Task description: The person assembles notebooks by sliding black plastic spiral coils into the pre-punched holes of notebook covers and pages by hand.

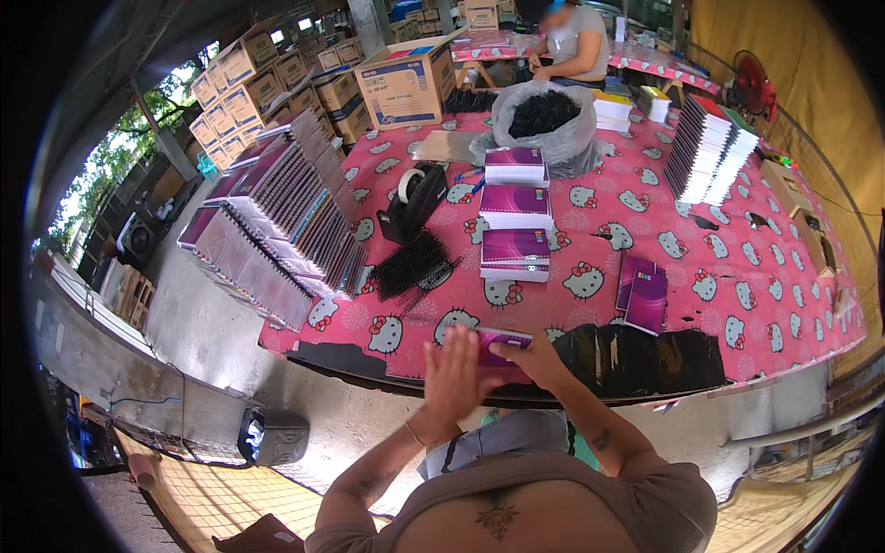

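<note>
At the near edge of the table a small purple notebook [498, 344], or a thin stack of its pages and cover, lies in front of me. My right hand [539, 358] grips its right side, thumb on top of the cover. Against its left side rests my left hand [452, 373], the fingers stretched out and slightly blurred. Just beyond stand piles of purple-covered page blocks [514, 247]. To their left lies a heap of black binding coils [411, 267]. Two purple notebooks [643, 293] lie to the right of my hands.
Tall stacks of spiral notebooks [295, 212] rise at the left. A black tape dispenser [412, 201] and a plastic bag of black coils [544, 118] stand farther back. More notebook piles [705, 152] are at the right. Cardboard boxes [403, 88] and a person [573, 46] are beyond.
</note>
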A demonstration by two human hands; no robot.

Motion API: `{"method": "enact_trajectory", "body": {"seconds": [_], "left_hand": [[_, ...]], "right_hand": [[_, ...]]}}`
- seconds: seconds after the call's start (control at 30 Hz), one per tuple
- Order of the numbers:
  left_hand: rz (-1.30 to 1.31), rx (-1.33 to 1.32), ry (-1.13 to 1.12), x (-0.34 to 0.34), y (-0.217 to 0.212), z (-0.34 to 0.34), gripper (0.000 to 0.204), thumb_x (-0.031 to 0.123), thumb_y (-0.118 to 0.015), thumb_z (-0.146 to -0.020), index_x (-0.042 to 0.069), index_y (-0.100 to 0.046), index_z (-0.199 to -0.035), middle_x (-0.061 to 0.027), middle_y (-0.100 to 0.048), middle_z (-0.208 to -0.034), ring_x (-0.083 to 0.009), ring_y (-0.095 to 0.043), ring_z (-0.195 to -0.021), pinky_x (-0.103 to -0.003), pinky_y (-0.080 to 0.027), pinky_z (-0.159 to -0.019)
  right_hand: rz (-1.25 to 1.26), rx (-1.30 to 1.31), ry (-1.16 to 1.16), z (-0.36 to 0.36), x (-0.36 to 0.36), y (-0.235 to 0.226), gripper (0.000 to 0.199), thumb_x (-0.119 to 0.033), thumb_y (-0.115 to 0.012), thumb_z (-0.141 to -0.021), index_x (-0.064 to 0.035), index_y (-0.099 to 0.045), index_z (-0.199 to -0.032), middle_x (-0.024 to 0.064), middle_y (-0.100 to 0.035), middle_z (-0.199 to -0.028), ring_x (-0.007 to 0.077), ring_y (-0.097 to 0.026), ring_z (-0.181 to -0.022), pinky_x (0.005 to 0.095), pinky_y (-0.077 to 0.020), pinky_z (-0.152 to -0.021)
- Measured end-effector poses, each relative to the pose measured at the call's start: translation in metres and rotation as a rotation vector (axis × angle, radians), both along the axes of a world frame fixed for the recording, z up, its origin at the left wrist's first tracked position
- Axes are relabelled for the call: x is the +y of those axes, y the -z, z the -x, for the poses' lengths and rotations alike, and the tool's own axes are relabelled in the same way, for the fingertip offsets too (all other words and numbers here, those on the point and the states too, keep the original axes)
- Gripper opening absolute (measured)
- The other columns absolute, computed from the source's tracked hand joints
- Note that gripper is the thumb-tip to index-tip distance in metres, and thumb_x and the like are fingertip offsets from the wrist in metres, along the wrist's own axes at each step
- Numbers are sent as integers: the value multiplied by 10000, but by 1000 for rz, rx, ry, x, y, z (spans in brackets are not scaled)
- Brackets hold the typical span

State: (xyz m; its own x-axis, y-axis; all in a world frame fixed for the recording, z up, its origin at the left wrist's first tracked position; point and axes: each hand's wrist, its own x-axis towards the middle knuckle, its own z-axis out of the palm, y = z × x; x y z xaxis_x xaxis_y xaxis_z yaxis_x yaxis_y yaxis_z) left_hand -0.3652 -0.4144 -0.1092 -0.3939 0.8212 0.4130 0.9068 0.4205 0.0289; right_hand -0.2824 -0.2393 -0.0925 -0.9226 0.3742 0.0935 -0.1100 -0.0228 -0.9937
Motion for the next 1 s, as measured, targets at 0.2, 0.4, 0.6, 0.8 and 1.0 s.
{"method": "enact_trajectory", "body": {"seconds": [0.2, 0.4, 0.6, 0.8, 1.0], "left_hand": [[-34, 15, 0, -2, -7, 0, 836, 571, -518, -922, -28, -347, -1479, -233, -333, -1552, -404, -269, -1467, -662, -118, -1145], [-149, -46, 175, -2, -33, 43, 331, 235, -693, -874, 98, -638, -1171, -87, -642, -1159, -263, -618, -1125, -640, -186, -1143], [-282, -148, 213, 4, -50, 35, 196, 175, -723, -856, 115, -685, -1039, -32, -671, -964, -220, -661, -948, -575, -226, -1154], [-278, -140, 195, -1, -44, 39, 143, 197, -708, -875, 107, -671, -979, -23, -656, -918, -213, -648, -908, -589, -251, -1137], [-316, -138, 207, 1, -41, 36, 124, 195, -706, -875, 101, -658, -940, -24, -643, -901, -223, -642, -883, -588, -288, -1112]], "right_hand": [[-40, 2, -1, 0, 3, -6, 287, -148, -719, -888, 0, -689, -1133, 72, -710, -1000, 138, -635, -925, 305, -501, -854], [-223, -31, -103, 6, 7, 29, 301, -160, -745, -878, -16, -693, -1138, 62, -708, -958, 124, -621, -874, 285, -495, -809], [-111, -116, -222, 7, 14, 26, 356, -135, -763, -860, -22, -683, -1188, 58, -701, -1086, 124, -623, -969, 276, -488, -873], [-207, -92, -146, -1, 14, -7, 349, -108, -761, -852, -23, -683, -1182, 63, -695, -1076, 134, -625, -1036, 280, -486, -916], [-461, -59, -195, 7, 17, -23, 315, -78, -732, -869, 7, -666, -1166, 97, -714, -1014, 136, -671, -890, 286, -539, -813]]}}
